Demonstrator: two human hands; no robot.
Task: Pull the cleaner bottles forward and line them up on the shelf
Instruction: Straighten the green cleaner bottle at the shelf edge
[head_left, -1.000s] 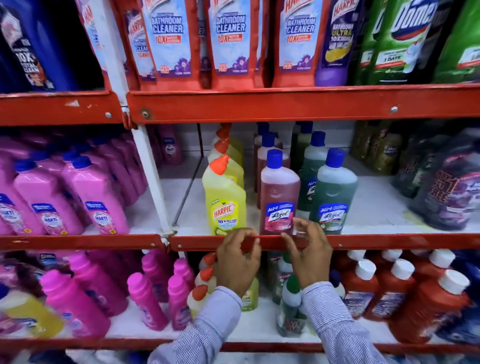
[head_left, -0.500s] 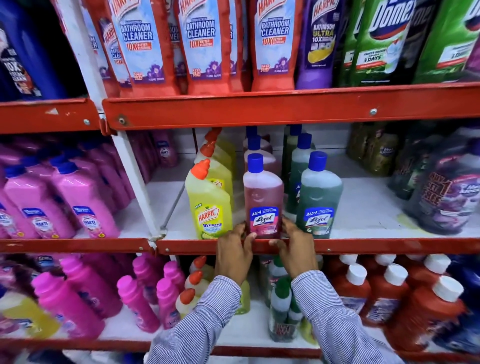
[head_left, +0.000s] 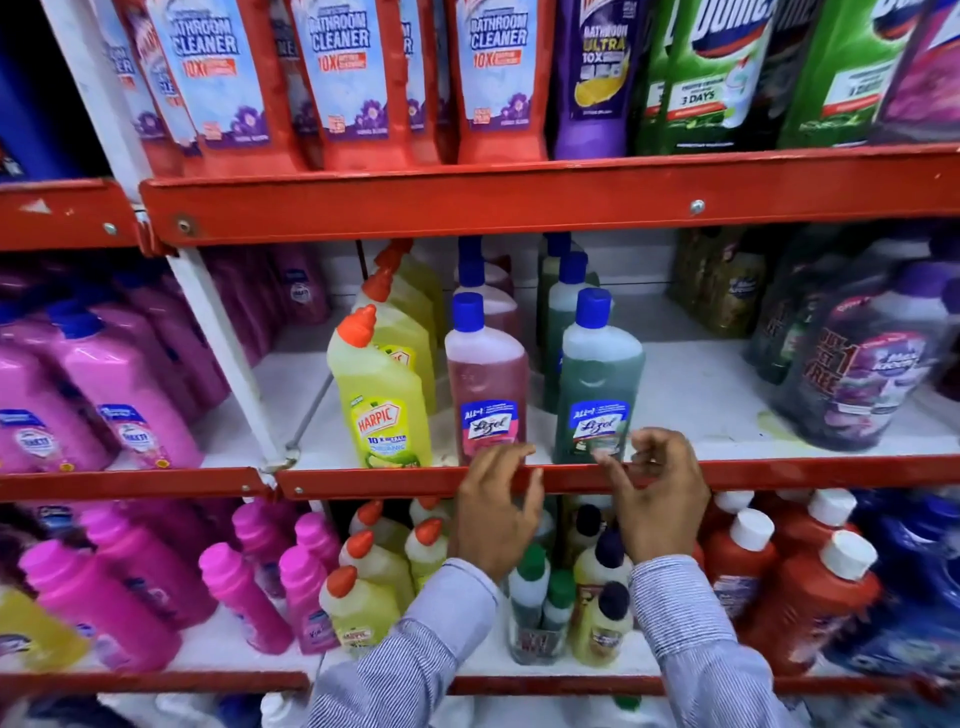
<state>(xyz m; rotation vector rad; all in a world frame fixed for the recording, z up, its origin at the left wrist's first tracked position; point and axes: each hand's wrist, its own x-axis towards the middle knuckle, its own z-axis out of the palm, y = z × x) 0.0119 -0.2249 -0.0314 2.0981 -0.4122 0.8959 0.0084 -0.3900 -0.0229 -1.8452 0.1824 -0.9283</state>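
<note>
Three plastic cleaner bottles, yellow Harpic, pink Lizol and green Lizol, stood at the red metal shelf's front edge, left hand and right hand loosely curled, gripping nothing.

Single head view, close up, facing the middle shelf rail square on and tilted slightly down; shelves above and below the rail in frame.
</note>
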